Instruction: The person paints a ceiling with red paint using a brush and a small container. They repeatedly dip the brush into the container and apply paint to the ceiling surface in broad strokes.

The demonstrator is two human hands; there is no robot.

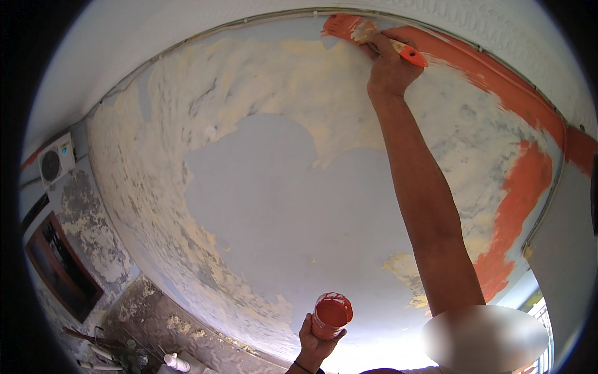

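Observation:
My right hand (395,76) is raised high, its fingers closed around a paintbrush (413,56) with an orange-red handle. The bristles press on the wall (268,187) just under the ceiling line, at the left end of an orange-red painted band (479,68). Lower down, my left hand (314,346) grips a small round paint pot (326,331) from below and the side. Orange-red paint shows inside the pot, and drips streak its rim. The wall is pale grey with patchy cream and whitish areas. My right fingertips are partly hidden behind the brush.
A thin pipe or cable (243,20) follows the wall's top edge below the white ceiling (187,19). More orange-red paint (523,187) runs down the right side. At the far left are an air-conditioner unit (56,159), a dark window (62,265) and a white bottle (177,362).

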